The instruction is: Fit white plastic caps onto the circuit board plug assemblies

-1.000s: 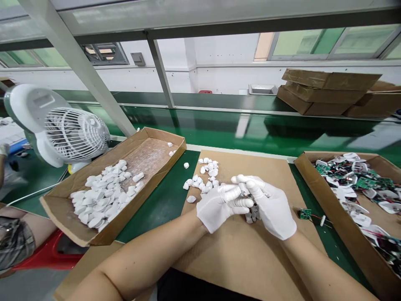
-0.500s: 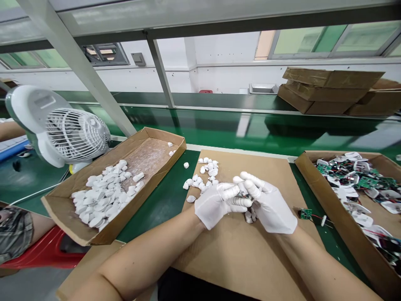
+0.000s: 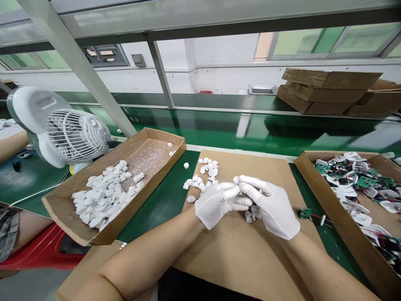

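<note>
My left hand (image 3: 216,205) and my right hand (image 3: 275,207), both in white gloves, meet above a flat cardboard sheet (image 3: 234,259). Their fingers pinch together around a small item that they mostly hide; I cannot make out its kind. Just under the right fingers lie a few small white plastic pieces (image 3: 250,215). More white pieces (image 3: 211,170) are scattered beyond my left hand, on the sheet's far left corner and the green tabletop. Right of my right hand, a small green circuit board (image 3: 304,213) with wires rests at the sheet's edge.
A cardboard tray (image 3: 156,184) at left holds many white pieces. Another tray (image 3: 347,228) at right is filled with circuit boards, wires and white shells. A white fan (image 3: 77,133) stands at far left, near a co-worker's arm (image 3: 14,146). Boxes (image 3: 326,90) sit on the back ledge.
My right hand has shifted slightly right and down, its fingers lying flatter over the held item. My left hand is almost still. The co-worker's arm at far left has moved further into view.
</note>
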`<action>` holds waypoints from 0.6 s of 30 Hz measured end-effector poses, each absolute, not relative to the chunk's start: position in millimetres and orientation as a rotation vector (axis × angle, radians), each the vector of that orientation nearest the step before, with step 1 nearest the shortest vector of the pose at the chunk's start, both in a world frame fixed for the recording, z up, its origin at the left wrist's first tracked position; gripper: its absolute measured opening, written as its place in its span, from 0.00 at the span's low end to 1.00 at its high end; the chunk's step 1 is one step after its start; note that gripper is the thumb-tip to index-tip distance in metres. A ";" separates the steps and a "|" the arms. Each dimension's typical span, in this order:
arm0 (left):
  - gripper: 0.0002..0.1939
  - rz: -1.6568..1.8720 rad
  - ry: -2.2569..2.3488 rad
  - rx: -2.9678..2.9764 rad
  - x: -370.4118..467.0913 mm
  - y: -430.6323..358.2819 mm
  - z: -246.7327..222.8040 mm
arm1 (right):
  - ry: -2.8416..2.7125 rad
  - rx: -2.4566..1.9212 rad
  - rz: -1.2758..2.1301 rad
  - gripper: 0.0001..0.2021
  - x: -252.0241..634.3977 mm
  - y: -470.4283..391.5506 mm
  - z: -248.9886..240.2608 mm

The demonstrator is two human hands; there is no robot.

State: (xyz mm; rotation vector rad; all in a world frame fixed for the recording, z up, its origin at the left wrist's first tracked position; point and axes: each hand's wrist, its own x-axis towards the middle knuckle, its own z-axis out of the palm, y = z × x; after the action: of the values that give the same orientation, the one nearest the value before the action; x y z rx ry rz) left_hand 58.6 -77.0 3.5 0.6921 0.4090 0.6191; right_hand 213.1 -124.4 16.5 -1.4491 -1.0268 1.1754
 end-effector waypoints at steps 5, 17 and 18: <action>0.11 0.616 0.465 0.741 58.5 -72.6 3.0 | -1.060 -1.505 1.180 0.26 210.8 -124.9 19.2; 0.14 0.615 0.409 0.754 50.0 -70.2 9.5 | -1.630 -1.462 0.512 0.30 208.9 -124.0 6.2; 0.13 0.633 0.425 0.784 51.0 -70.8 9.4 | -1.661 -1.475 0.436 0.30 207.8 -124.0 4.9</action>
State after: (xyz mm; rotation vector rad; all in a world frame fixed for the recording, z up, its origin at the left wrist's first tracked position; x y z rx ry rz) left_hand 51.0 -70.8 9.4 0.7845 0.4254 0.6326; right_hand 207.8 -124.0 4.9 -1.4753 -1.6612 0.4364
